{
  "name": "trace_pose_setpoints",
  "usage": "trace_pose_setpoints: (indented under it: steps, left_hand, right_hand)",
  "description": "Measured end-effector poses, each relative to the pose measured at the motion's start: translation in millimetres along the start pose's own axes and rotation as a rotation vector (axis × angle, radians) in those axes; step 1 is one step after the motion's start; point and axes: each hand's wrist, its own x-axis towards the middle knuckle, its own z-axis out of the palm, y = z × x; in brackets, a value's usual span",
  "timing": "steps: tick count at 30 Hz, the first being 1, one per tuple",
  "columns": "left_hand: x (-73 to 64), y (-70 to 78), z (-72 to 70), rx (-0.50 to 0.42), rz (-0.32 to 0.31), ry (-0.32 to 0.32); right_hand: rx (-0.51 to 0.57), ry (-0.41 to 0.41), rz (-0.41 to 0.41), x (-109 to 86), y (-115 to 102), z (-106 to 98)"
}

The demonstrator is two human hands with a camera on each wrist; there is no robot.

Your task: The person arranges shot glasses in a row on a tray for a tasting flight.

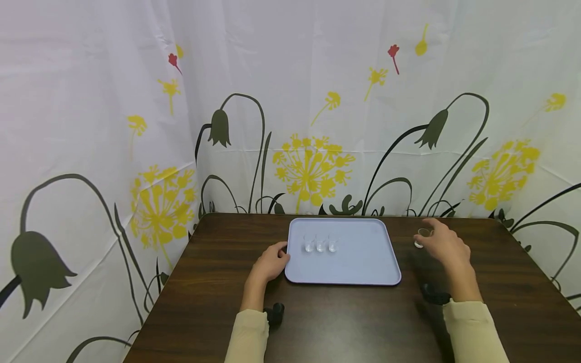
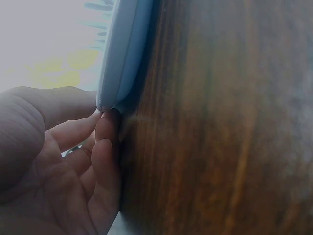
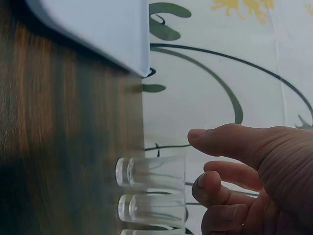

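Note:
A pale blue tray [image 1: 363, 264] lies on the table with three small clear shot glasses [image 1: 321, 246] in a row on it. My left hand [image 1: 270, 262] is at the tray's left edge. In the left wrist view its thumb and fingertips pinch the tray's rim [image 2: 117, 63]. To the right of the tray, my right hand [image 1: 447, 244] hovers by another clear shot glass [image 1: 418, 245]. The right wrist view has a row of clear shot glasses [image 3: 154, 208] upright on the table, the lowest cut off by the frame. Thumb and fingers are spread apart near their rims, holding nothing.
The dark wooden table [image 1: 336, 322] ends at the back against a white curtain [image 1: 290, 75] printed with flowers. Dark wrist cameras are strapped under both wrists. The tray's raised rim stands between the two hands.

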Motion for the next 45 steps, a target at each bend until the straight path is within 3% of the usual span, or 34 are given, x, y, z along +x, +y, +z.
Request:
trace_pose_setpoints:
  steps: [8,24,41,45]
  left_hand:
    - [-7.7,11.1,-3.3,-0.001,-0.023,0.006]
    - [-8.3,9.5,-2.8,0.001,-0.021,0.002]
    - [-7.6,7.8,-1.6,-0.010,-0.026,0.006]
    - [-6.8,7.5,-1.4,-0.003,-0.030,0.009]
  right_hand:
    - [0.010,0.010,0.004,3.6,8,1]
    - [0.004,0.008,0.061,9.1,10,12]
    - [0.028,0.013,0.050,10.2,8,17]
    - [0.028,-0.016,0.049,11.6,10,18]
